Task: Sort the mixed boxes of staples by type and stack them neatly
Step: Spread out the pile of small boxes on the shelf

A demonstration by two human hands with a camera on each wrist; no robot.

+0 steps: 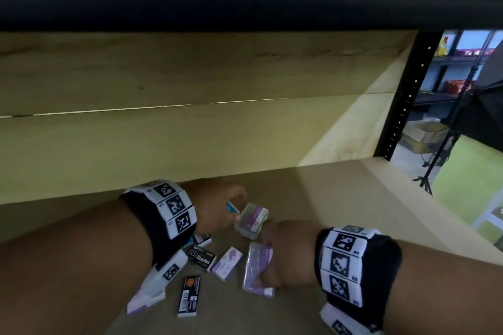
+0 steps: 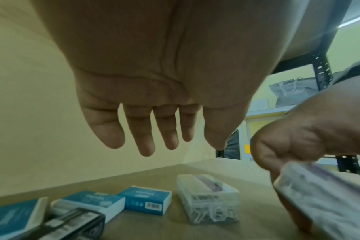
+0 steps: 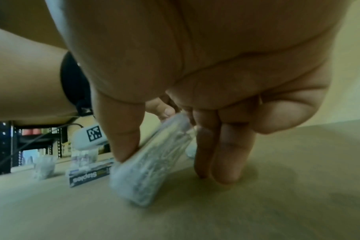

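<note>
**Right hand tips a clear box on the shelf**

Our right hand (image 1: 283, 258) pinches a clear box (image 1: 257, 269) of staples with a purple label, thumb on one long face and fingers (image 3: 226, 154) down the other, and the box stands tilted on one end on the wooden shelf (image 1: 340, 198). Our left hand (image 1: 215, 207) hangs above the shelf with its fingers spread and relaxed, gripping nothing in the wrist view.

From largest to smallest, the shelf board carries everything. A second clear box (image 1: 251, 221) lies flat just beyond our right hand, near the left fingertips. Three blue boxes (image 2: 147, 200) sit in a loose row to the left of it; from the head view only a corner of one shows past our left hand. Nearer us lie a purple-and-white box (image 1: 227, 262), a black box printed "Staples" (image 1: 202, 257) touching its left side, and a slim black box with a barcode (image 1: 189, 296) apart from both.
</note>
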